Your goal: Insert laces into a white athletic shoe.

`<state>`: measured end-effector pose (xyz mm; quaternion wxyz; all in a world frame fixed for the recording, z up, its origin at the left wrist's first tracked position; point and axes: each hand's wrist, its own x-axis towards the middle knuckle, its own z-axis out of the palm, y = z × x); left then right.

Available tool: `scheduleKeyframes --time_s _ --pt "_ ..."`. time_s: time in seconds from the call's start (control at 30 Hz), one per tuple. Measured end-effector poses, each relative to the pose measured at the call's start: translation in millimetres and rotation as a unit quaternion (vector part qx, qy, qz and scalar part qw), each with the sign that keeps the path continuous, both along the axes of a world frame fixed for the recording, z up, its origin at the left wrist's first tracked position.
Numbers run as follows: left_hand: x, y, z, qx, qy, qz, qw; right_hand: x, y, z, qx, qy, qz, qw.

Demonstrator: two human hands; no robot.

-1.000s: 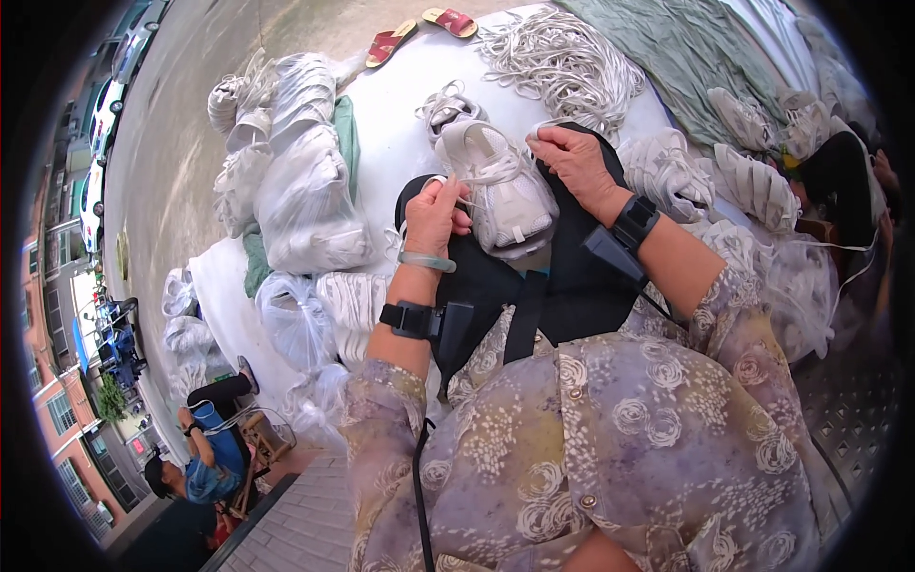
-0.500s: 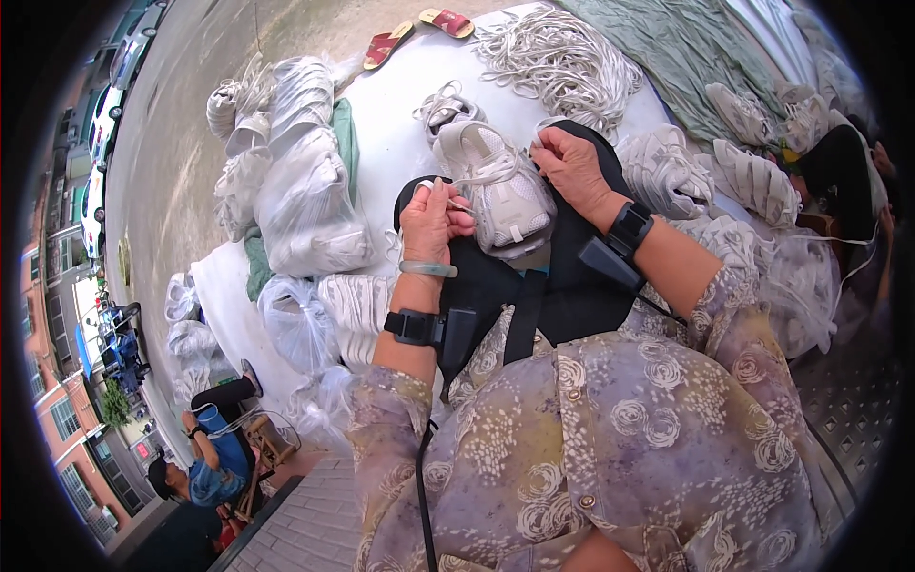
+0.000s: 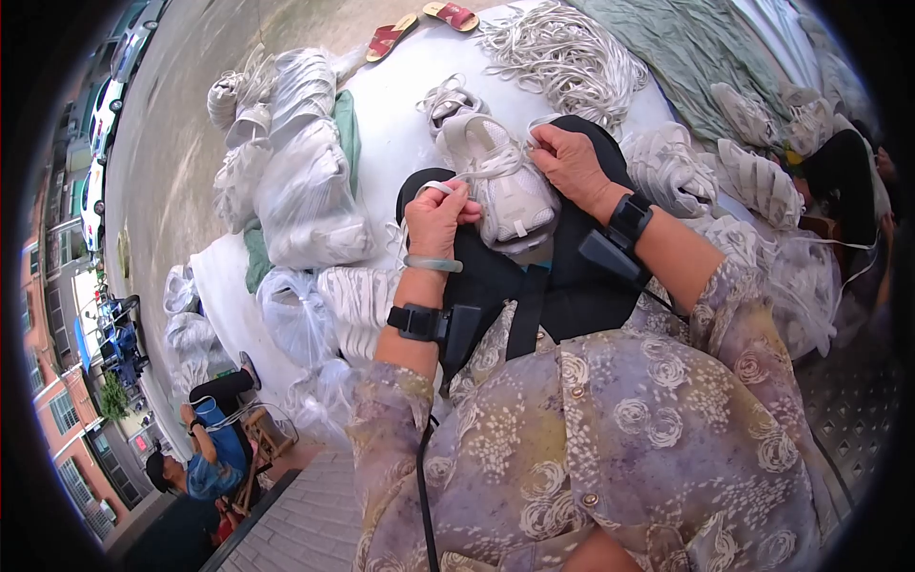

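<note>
A white sneaker [image 3: 515, 195] rests between my knees with its toe toward me, laces running across its upper. My left hand [image 3: 440, 221], to the left of the shoe, pinches a white shoelace [image 3: 434, 188] between thumb and forefinger. On the shoe's other side my right hand [image 3: 572, 164] is closed on the lace's other part, which loops up above its fingertips. Just beyond this shoe stands another white sneaker [image 3: 448, 103] on the white sheet.
A heap of loose white laces [image 3: 567, 57] lies at the far side, near red sandals [image 3: 389, 40]. Bagged shoes [image 3: 310, 191] are stacked at left, and more sneakers [image 3: 667, 167] sit at right. Another person [image 3: 205, 462] sits at lower left.
My left hand has shifted slightly down, and its lace now arches over the fingers. My right hand stays nearly where it was, still gripping. The view has moved a little.
</note>
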<state>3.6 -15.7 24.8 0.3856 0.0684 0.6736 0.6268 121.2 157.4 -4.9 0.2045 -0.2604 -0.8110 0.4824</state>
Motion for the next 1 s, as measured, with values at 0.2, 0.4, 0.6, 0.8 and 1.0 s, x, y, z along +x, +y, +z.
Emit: scheduleKeyframes --time_s 0.2,0.4,0.6,0.8,1.0 --pt "2.2 12.4 1.6 -0.044 0.088 0.012 0.995 -0.4 -1.7 0.3 0.053 -0.034 0.005 0.998" --pt "0.8 19.4 -6.0 -0.046 0.135 0.036 0.989 -1.1 -3.8 -0.3 0.037 -0.017 0.017 0.999" --pt "-0.7 19.0 -6.4 -0.065 0.164 0.024 0.984 -2.1 -1.9 -0.1 0.061 -0.056 0.017 0.996" --pt "-2.2 15.6 -9.8 -0.053 0.156 0.014 0.986 -0.6 -10.1 -1.6 0.108 -0.061 -0.004 0.992" --pt "0.6 18.0 -12.3 -0.082 0.175 -0.041 0.98 1.4 -13.1 -0.2 0.122 -0.038 -0.022 0.992"
